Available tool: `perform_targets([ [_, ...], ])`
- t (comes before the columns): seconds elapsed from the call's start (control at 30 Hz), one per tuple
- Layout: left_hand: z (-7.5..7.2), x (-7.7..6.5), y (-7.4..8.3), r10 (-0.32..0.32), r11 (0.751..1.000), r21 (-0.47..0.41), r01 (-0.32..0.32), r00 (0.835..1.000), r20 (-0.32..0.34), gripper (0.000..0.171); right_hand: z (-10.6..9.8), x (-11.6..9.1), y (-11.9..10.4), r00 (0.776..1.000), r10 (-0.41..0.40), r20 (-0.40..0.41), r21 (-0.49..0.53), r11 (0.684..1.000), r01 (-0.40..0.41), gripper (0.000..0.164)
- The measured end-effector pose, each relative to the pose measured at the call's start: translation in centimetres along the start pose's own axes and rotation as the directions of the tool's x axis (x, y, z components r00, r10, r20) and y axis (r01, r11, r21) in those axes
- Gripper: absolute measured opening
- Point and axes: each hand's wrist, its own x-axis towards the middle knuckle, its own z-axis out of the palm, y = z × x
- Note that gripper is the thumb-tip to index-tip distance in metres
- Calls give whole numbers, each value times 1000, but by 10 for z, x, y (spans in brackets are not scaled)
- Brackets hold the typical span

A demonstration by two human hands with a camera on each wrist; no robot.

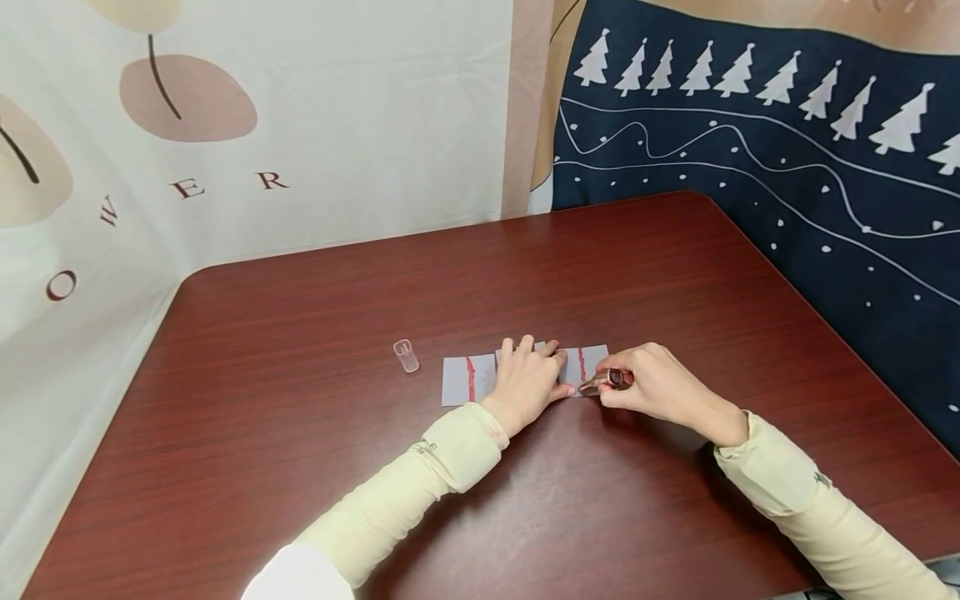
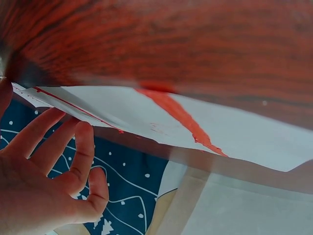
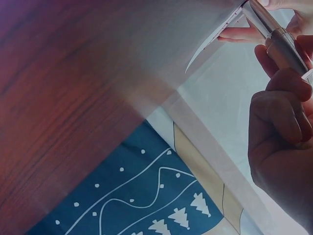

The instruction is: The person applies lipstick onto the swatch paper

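Note:
White paper (image 1: 453, 383) with red stripes lies on the table; the left hand covers its middle, and I cannot tell if it is one strip or several pieces. Spread over the paper, the left hand (image 1: 527, 385) rests with fingers fairly straight. Its thumb lies near the tool's tip. The right hand (image 1: 660, 383) pinches a shiny brown metallic pen-like tool (image 1: 615, 379) at the paper's right end. In the right wrist view the tool (image 3: 279, 41) narrows to a dark tip close to the paper's edge. One thick red stripe (image 2: 181, 117) shows large in the left wrist view.
A small clear plastic cap (image 1: 407, 356) lies left of the paper. The dark red wooden table (image 1: 300, 333) meets a pale printed cloth (image 1: 375, 125) at the back and a navy cloth with white trees (image 1: 750, 142) at the right.

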Motion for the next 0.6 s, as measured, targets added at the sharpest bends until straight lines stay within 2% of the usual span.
perform_targets([
  [0.6,0,0,1,-10,1000,-8,10,1000,16,50,1,-1,0,1000,-4,-8,-5,1000,4,11],
])
